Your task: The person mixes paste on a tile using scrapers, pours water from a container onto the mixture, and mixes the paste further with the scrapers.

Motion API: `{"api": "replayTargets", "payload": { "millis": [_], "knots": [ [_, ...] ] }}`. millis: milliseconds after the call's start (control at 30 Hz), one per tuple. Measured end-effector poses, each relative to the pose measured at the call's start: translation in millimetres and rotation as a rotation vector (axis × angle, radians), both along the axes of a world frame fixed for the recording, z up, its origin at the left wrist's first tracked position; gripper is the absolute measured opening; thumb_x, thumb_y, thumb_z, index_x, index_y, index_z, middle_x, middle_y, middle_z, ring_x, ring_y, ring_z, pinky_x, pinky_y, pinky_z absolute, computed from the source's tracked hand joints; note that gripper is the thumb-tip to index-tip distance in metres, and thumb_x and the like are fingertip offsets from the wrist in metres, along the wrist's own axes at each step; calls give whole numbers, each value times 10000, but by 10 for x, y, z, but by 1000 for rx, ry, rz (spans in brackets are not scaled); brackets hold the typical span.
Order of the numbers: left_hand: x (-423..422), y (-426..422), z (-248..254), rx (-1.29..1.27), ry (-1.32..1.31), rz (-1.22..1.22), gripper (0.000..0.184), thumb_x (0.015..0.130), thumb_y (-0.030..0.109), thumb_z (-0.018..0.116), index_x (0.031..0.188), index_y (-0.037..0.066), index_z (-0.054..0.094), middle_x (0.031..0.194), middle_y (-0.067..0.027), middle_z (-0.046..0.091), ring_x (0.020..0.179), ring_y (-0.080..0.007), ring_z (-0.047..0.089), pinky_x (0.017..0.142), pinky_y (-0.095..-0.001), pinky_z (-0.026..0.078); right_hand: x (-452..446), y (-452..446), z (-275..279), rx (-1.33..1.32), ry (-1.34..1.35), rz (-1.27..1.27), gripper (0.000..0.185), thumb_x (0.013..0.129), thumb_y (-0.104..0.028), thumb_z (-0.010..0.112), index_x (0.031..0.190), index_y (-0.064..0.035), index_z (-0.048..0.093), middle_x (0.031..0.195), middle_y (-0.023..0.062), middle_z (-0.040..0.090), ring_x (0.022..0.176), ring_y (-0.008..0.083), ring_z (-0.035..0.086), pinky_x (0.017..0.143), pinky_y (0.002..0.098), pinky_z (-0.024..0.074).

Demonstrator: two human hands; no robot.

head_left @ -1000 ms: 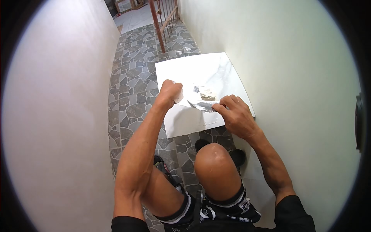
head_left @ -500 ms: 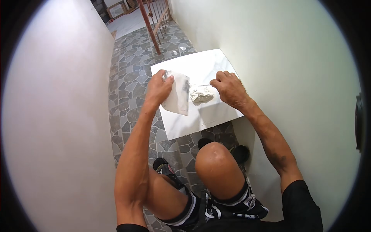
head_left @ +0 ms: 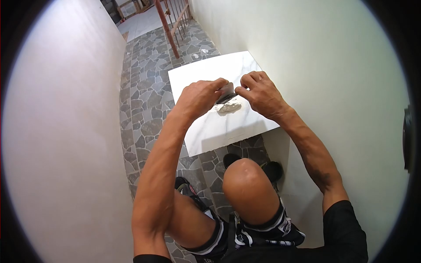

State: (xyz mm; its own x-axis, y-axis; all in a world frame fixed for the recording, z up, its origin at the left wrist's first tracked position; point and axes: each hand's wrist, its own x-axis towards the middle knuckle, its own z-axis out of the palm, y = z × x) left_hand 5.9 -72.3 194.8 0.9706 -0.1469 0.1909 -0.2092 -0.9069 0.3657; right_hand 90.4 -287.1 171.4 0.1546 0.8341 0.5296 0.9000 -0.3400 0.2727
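A white marbled tile (head_left: 237, 127) lies in front of my knees, with a lump of off-white paste (head_left: 230, 107) near its middle. Just behind the paste, a thin flat scraper blade (head_left: 226, 91) stands tilted. My left hand (head_left: 202, 97) is closed on this blade at its left side, fingers bent over its top. My right hand (head_left: 259, 93) is closed beside the blade's right end, thumb and fingers pinched together; what they hold is mostly hidden, perhaps a second thin blade.
Pale walls rise on the left (head_left: 74, 122) and right (head_left: 337, 109). Between them runs a stone-patterned floor (head_left: 147, 87). A rusty red metal post (head_left: 166, 28) with thin bars stands beyond the tile. My knee (head_left: 247, 182) is close to the tile's near edge.
The blade in my left hand has swung from the tile's left part to the middle, behind the paste. My right hand has first risen away from the paste, then drawn slightly left.
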Motion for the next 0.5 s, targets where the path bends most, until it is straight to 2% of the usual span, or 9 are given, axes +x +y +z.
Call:
{"api": "replayTargets", "payload": {
  "millis": [133, 233, 333, 367, 467, 500],
  "knots": [
    [24, 24, -118, 43, 18, 42, 292, 967, 224, 609, 1241, 127, 642, 1048, -170, 724, 947, -359, 694, 831, -448, 535, -115, -90, 142, 44, 107, -6, 82, 848, -54, 625, 919, -64, 665, 933, 85, 576, 918, 254, 587, 829, 408, 483],
    [12, 111, -159, 20, -50, 68, 281, 961, 223, 618, 1221, 122, 656, 1039, -162, 727, 933, -354, 698, 819, -442, 539, -149, -254, 231, 120, 311, -122, 58, 874, -58, 621, 911, -30, 655, 904, 132, 589, 862, 307, 605, 772, 415, 496],
    [0, 153, -161, -22, -73, 53, 263, 953, 215, 632, 1190, 107, 671, 1034, -161, 728, 914, -351, 699, 801, -436, 542, -131, -375, 278, 297, 626, -190, 60, 910, -46, 628, 924, 12, 635, 839, 141, 591, 749, 299, 588, 674, 390, 469],
    [-11, 160, -157, -22, -81, 33, 258, 949, 208, 639, 1183, 103, 675, 1033, -162, 729, 907, -350, 699, 797, -434, 542, -118, -401, 311, 303, 718, -233, 134, 939, -91, 605, 911, 40, 609, 830, 160, 598, 693, 282, 559, 671, 382, 447],
    [-44, 161, -145, -24, -136, -8, 239, 938, 182, 653, 1158, 92, 682, 1031, -154, 730, 893, -346, 701, 791, -430, 543, -111, -406, 370, 286, 856, -370, 200, 954, -145, 593, 897, 47, 595, 794, 157, 591, 683, 226, 525, 659, 365, 439],
    [-55, 166, -144, -24, -160, -18, 233, 934, 172, 656, 1149, 88, 684, 1031, -150, 730, 889, -344, 701, 791, -428, 542, -126, -398, 385, 275, 885, -386, 218, 955, -165, 585, 903, 46, 599, 796, 175, 605, 695, 260, 549, 671, 390, 446]
  ]
}}
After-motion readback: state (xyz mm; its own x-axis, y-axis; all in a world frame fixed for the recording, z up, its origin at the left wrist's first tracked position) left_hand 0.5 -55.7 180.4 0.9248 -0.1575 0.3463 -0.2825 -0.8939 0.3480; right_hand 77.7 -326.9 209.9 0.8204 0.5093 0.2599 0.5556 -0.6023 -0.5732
